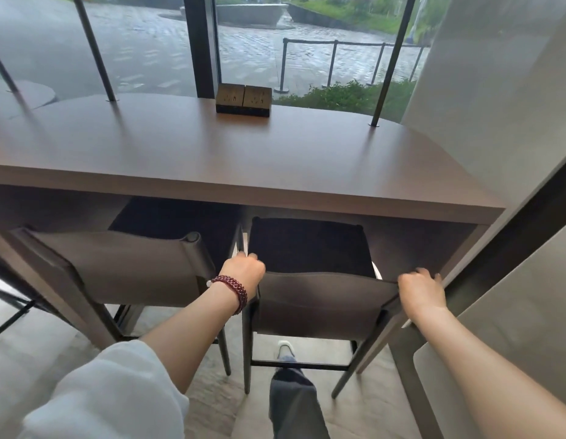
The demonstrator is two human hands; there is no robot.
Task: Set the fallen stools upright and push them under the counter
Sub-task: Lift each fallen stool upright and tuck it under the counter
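Near done, I reckon. Left grey-backed dark-seated stool (123,267) is upright, seat tucked under the brown wooden counter (212,153). Matching right stool (322,299) is upright, seat partly under. Left hand (243,270) and right hand (421,289) each grip a top backrest corner. Left: final shove in

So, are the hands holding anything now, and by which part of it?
Yes. Both hands grip the right stool by the top edge of its backrest: the left hand at the left corner, the right hand at the right corner.
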